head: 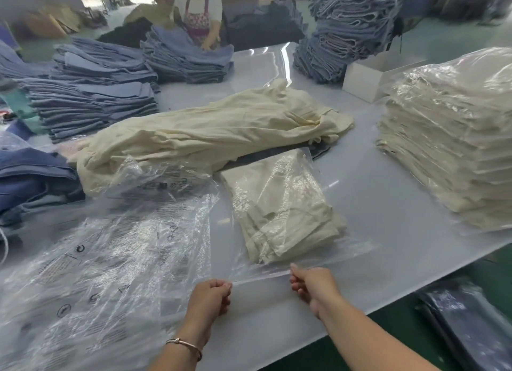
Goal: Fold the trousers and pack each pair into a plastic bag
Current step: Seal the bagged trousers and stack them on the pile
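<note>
I see two bare forearms, no sleeves, no gloves. Left hand (pixel 211 297) has a thin metal bangle (pixel 185 345) w/ small knot at wrist. Right hand (pixel 312 286): nothing worn.

Folded cream trousers (pixel 282 212) lie inside a clear plastic bag (pixel 313 176); mouth nearest the viewer.

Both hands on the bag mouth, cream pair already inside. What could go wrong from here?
1. The left hand and right hand pinch only the thin edge of the plastic bag; it could slip or stretch.
2. The folded trousers sit askew inside and may bunch.
3. The loose empty bags alongside could get dragged.
</note>
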Available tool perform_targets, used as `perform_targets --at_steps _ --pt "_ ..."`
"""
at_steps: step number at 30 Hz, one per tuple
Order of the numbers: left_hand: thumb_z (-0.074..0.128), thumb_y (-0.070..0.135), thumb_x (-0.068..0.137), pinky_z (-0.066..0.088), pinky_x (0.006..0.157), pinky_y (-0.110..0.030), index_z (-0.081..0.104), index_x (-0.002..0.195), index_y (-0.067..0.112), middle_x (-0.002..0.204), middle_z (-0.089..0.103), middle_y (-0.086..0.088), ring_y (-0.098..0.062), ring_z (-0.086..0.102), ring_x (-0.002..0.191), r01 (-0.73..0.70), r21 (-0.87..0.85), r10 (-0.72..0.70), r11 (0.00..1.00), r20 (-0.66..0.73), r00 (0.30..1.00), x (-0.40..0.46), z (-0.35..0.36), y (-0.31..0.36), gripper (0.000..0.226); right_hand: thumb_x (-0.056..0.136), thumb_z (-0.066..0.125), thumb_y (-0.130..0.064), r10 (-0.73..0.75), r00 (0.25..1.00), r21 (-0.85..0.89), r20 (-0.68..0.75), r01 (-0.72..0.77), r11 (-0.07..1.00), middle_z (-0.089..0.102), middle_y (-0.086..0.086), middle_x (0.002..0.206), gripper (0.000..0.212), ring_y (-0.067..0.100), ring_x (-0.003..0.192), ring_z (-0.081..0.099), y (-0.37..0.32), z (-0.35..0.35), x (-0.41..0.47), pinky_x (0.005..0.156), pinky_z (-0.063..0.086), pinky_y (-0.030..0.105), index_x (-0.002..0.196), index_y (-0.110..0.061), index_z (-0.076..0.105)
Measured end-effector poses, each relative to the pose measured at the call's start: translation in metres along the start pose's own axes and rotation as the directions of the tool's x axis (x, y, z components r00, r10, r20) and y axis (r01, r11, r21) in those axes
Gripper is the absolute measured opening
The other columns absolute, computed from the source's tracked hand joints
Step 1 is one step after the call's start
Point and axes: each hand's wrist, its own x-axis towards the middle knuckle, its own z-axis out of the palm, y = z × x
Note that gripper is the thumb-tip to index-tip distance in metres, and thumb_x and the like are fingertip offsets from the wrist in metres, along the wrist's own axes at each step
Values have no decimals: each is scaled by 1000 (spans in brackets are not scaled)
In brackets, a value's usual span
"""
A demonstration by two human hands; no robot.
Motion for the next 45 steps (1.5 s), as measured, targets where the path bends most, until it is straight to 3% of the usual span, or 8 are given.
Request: perform_targets --at_steps 7,21,27,29,32,38,42,45 --pt "54 1 93 39 52 -25 54 70 8 58 48 -6 -18 45 54 45 -39 -47 998 -48 998 9 5 -2 24 88 67 -5 -105 979 6 -176 108 994 57 6 46 22 7 30 50 -47 -102 28 32 38 14 68 1 60" --pt "63 -1 88 38 54 -27 61 77 -4 52 52 -12 -24 50 54 106 43 -91 993 -269 959 2 11 -1 12 87 69 -8 -125 992 -264 -3 120 957 59 10 49 25 14 35 49 -78 -171 73 36 39 20 64 0 62" --pt "65 48 59 51 83 -46 71 77 19 77 71 -3 -27 67 85 29 268 76 963 -374 924 -10 4 18 34 86 68 -22 -361 932 -493 -24 304 815 65 10 64 23 23 53 62 -110 -171 93 58 51 36 75 -4 59" --pt "68 58 64 50 91 -49 68 96 21 94 70 -1 -23 65 94 -18 223 94 975 -335 937 -1 14 30 49 85 68 -31 -435 901 -518 -9 368 772 64 4 82 24 23 72 64 -122 -153 101 72 50 39 92 -9 58" --pt "69 57 77 50 94 -46 61 118 13 109 67 -4 -20 64 100 -42 149 78 988 -240 968 31 31 53 61 81 67 -51 -416 906 -574 80 383 724 58 -2 97 61 16 88 59 -136 -117 111 74 42 31 125 -14 46" --pt "69 66 70 55 79 -41 56 81 14 85 63 -9 -30 64 82 115 -5 -115 993 -80 990 79 55 112 55 58 62 -83 -299 947 -687 117 294 664 37 9 144 120 30 128 44 -160 -60 122 83 39 36 146 -13 21" --pt "71 46 82 29 53 -28 60 84 1 62 37 -6 -18 31 51 157 79 -159 984 12 987 104 56 122 46 64 73 -65 -185 980 -700 76 184 690 43 10 136 106 29 116 52 -172 -38 129 73 43 31 141 -9 28" --pt "67 31 83 46 61 -32 72 102 -1 92 65 -19 -29 59 67 282 -170 -226 944 286 931 107 60 135 38 65 79 -32 -41 981 -477 191 129 869 61 14 100 56 27 87 57 -176 -41 136 71 42 34 107 -2 57"
